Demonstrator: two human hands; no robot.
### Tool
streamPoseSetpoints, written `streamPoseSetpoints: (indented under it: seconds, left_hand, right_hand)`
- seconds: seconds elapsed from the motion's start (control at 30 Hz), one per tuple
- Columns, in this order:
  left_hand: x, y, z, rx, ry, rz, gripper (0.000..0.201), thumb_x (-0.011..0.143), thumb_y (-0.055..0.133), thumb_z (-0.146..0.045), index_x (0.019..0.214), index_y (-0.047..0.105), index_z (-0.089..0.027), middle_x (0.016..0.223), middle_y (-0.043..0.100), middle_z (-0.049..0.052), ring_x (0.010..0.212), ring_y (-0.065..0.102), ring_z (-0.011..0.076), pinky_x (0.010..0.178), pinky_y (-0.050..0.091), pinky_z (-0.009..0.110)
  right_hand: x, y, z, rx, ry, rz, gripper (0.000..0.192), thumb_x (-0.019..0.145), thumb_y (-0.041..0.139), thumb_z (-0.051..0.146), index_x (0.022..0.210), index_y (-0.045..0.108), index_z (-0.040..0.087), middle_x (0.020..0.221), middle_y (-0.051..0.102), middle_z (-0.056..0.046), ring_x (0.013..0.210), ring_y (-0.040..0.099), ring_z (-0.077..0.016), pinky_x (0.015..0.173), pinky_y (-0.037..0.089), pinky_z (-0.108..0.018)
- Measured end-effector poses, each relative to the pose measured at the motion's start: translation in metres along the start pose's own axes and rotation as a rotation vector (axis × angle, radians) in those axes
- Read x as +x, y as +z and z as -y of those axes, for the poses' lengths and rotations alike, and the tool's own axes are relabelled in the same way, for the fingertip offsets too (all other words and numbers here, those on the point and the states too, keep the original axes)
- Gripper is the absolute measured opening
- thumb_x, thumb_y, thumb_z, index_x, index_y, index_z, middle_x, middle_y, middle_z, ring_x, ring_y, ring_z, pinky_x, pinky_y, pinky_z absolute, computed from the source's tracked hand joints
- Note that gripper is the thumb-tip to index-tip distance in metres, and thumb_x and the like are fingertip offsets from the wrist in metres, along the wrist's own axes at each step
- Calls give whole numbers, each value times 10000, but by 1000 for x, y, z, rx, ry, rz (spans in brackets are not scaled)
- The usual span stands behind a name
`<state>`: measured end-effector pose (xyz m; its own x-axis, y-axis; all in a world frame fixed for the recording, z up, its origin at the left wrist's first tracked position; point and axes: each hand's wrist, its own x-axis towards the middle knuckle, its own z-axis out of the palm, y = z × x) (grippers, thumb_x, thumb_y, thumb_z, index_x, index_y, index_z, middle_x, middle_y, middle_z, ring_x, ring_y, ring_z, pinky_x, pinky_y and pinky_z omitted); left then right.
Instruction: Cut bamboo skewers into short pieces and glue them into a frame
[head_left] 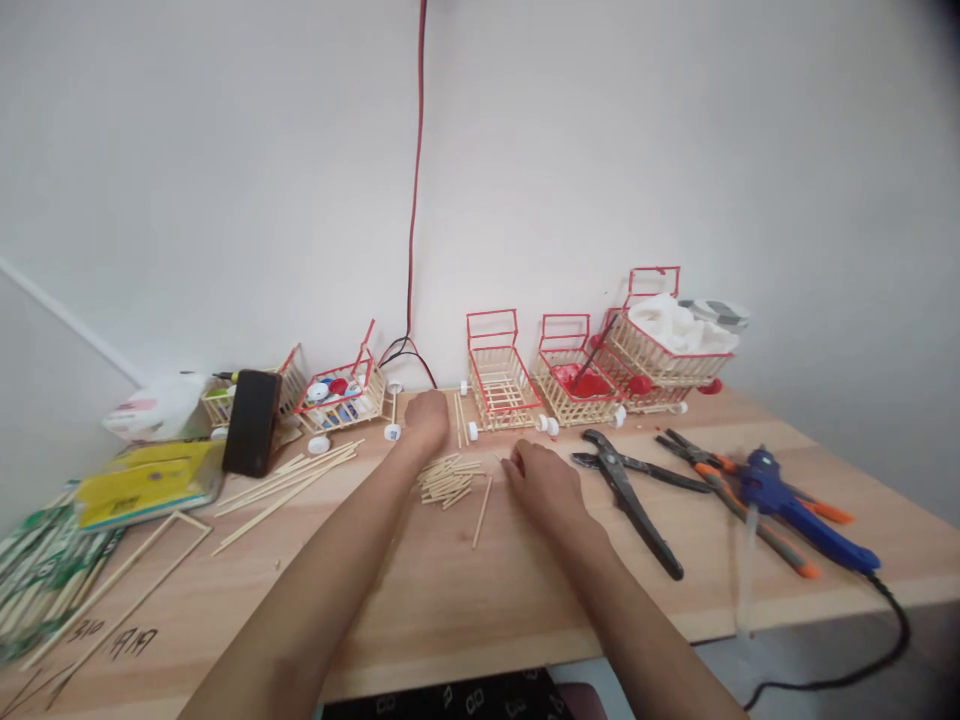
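Bare tabletop [465,600] near me is free; stick carts [499,385] block the wall side, pliers [630,490] and glue gun [795,505] crowd my right.

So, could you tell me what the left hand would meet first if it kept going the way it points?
Probably the upright sticks just beyond the left hand, then the wall; depth is unclear.

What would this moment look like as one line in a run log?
left hand: on table near long sticks | right hand: beside short sticks | carts by wall | cutters right

Green packets [37,575] blurred, cut off left.
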<state>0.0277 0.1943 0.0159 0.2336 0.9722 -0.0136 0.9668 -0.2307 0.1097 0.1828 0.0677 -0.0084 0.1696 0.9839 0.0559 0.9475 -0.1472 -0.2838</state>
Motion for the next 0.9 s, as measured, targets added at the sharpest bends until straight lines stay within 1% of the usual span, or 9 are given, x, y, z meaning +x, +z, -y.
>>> streamPoseSetpoints:
  seconds: [0.3,0.4,0.47,0.5,0.57,0.63,0.67,0.77,0.9]
  left_hand:
    - [-14,0,17,-41,24,-28,334,813,359,-28,1032,610,-54,1114,626,236,1046,596,290,834,442,341]
    - [-27,-7,29,-118,34,-42,292,835,365,-64,1023,587,-63,1005,648,219,928,619,285,746,443,339]
    - [-39,-12,38,-189,56,-53,235,862,386,-134,953,599,-100,933,657,164,854,612,246,698,436,309]
    - [-46,-13,41,-271,82,-45,224,882,394,-190,900,606,-119,879,654,120,787,602,204,661,430,277]
    - [-62,-12,44,-838,92,29,243,895,420,-268,928,605,-114,753,620,62,601,538,134,545,390,234]
    - [-79,-10,43,-1347,82,194,213,864,494,-266,945,603,-102,691,593,29,523,493,91,498,369,205]
    - [-87,-9,40,-1513,70,274,192,840,547,-255,936,607,-99,704,609,33,538,513,85,513,389,199]
    - [-103,-7,29,-1758,-2,389,191,790,645,-241,921,605,-107,787,682,75,654,618,117,641,480,233]
    - [-109,-6,21,-1851,32,257,256,756,698,-308,893,600,-116,804,716,84,648,641,136,640,489,247]
  right_hand:
    - [1,3,1,-7,9,-19,217,918,466,366,890,593,192,910,677,-83,856,611,-208,629,329,-272]
    - [1,3,1,-3,19,-14,264,923,453,411,895,597,192,904,675,-81,838,610,-204,635,334,-275]
    - [1,3,1,0,31,-30,288,937,419,409,908,600,187,927,671,-92,828,608,-200,640,335,-276]
    - [1,3,1,5,36,-50,295,949,392,387,914,602,183,937,668,-99,822,606,-197,640,334,-277]
    - [0,3,2,37,19,-134,316,967,337,326,896,605,174,919,663,-99,805,594,-188,641,328,-274]
    - [-3,3,5,132,-54,-237,356,976,308,300,814,600,174,823,649,-66,749,569,-166,637,321,-263]
    - [-5,3,8,210,-110,-270,384,979,307,309,754,588,175,751,627,-42,705,550,-152,629,318,-255]
    - [-12,6,21,506,-301,-207,433,968,346,367,645,560,172,600,535,13,596,483,-117,590,314,-231]
    - [-16,13,35,815,-406,-5,368,932,423,403,752,635,161,663,580,12,627,500,-114,594,348,-218]
